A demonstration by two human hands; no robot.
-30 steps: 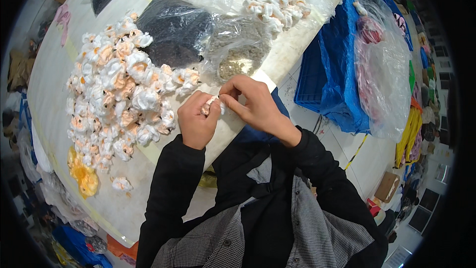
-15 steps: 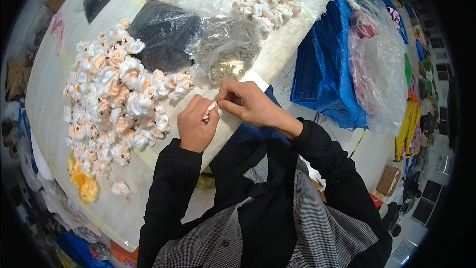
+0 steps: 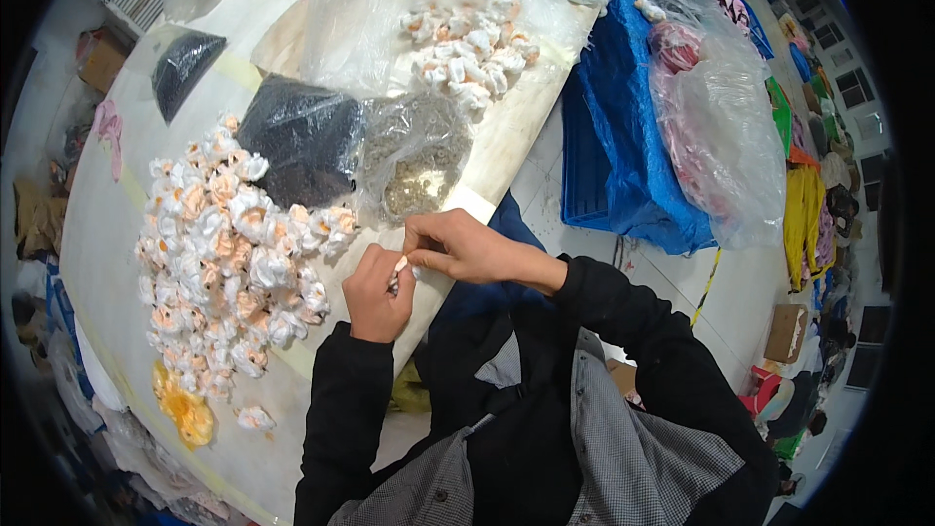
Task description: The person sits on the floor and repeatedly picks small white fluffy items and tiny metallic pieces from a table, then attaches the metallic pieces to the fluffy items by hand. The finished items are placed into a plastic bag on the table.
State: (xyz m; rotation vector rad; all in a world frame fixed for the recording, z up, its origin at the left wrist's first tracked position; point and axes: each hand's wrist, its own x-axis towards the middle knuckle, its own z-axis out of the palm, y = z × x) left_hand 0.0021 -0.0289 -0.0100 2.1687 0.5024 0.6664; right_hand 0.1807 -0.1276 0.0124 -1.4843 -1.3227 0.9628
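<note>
My left hand (image 3: 378,294) is closed round a small white-and-peach fabric flower (image 3: 400,266), most of it hidden by the fingers. The thumb and fingertips of my right hand (image 3: 458,245) pinch at its top edge. Both hands meet just over the table's near edge. To their left spreads a heap of white-and-peach fabric flowers (image 3: 219,263) with small dark centres. Just beyond my hands lies a clear plastic bag (image 3: 414,170) of small shiny golden bits, beside a bag of dark beads (image 3: 300,141).
More flowers (image 3: 472,54) sit on a plastic sheet at the back of the table (image 3: 97,234). A yellow flower (image 3: 183,404) and a single white one (image 3: 255,418) lie front left. Right of the table stands a blue crate (image 3: 584,161) with a blue liner and plastic bags.
The whole view has shifted, so the table's things appear lower. My right fingertips have come in closer to the flower in my left hand.
</note>
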